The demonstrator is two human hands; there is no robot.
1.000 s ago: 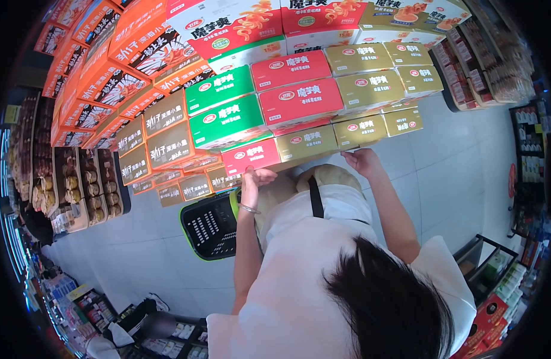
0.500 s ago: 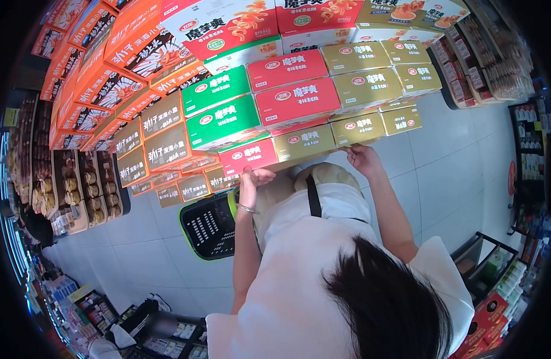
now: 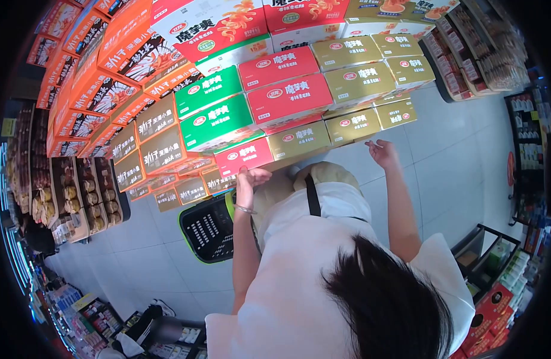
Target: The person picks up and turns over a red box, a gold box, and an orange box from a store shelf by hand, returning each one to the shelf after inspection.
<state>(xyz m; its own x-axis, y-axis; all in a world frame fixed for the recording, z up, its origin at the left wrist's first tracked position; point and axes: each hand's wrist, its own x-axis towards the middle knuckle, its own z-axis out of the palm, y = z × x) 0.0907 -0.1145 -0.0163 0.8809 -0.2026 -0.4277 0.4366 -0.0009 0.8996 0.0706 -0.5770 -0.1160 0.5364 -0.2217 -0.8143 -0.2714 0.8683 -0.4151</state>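
Observation:
Near the front edge of a stack of snack boxes, my left hand (image 3: 250,179) touches the lower edge of a small red box (image 3: 245,158), fingers stretched to the right. A bracelet (image 3: 245,209) circles that wrist. Beside the red box stand gold boxes (image 3: 300,141) in the same low row. My right hand (image 3: 383,153) is raised just below the right gold box (image 3: 354,125), apart from it, with fingers partly bent and spread and nothing visible in them. Green boxes (image 3: 217,122) and a larger red box (image 3: 290,97) are stacked above.
Orange boxes (image 3: 96,93) pile up at the left. A black basket with a green rim (image 3: 208,230) stands on the tiled floor (image 3: 150,263) beside my left forearm. Shelves of packaged goods line both sides. A person in dark clothing (image 3: 141,326) is at the lower left.
My right hand has moved right, away from the gold boxes' lower edge. My left hand stays at the red box. The view has shifted slightly.

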